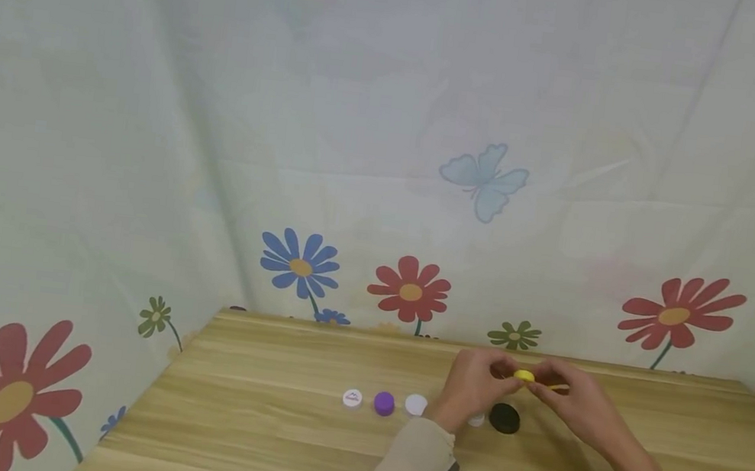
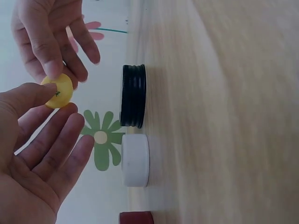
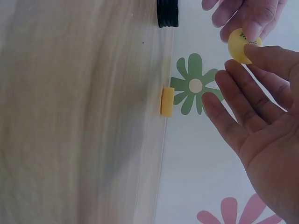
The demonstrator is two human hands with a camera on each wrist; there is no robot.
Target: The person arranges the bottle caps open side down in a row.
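Observation:
Over the back of the table, both hands pinch one small yellow bottle cap (image 1: 525, 375) between thumbs and fingers. My left hand (image 1: 470, 383) grips its left side and my right hand (image 1: 579, 407) its right side. A small dark mark shows on the cap's round face (image 2: 60, 95) in the left wrist view. Below the hands stand a black ridged cap (image 2: 133, 95), a white cap (image 2: 135, 160) and a dark red cap (image 2: 136, 218). The left hand hides the red one in the head view. An orange-yellow cap (image 3: 167, 101) sits on the table near my right hand.
To the left, in the same row, lie a white cap with print (image 1: 352, 399), a purple cap (image 1: 383, 403) and a plain white cap (image 1: 416, 404). The wooden table (image 1: 247, 421) ends at a flower-printed cloth (image 1: 355, 187) behind it.

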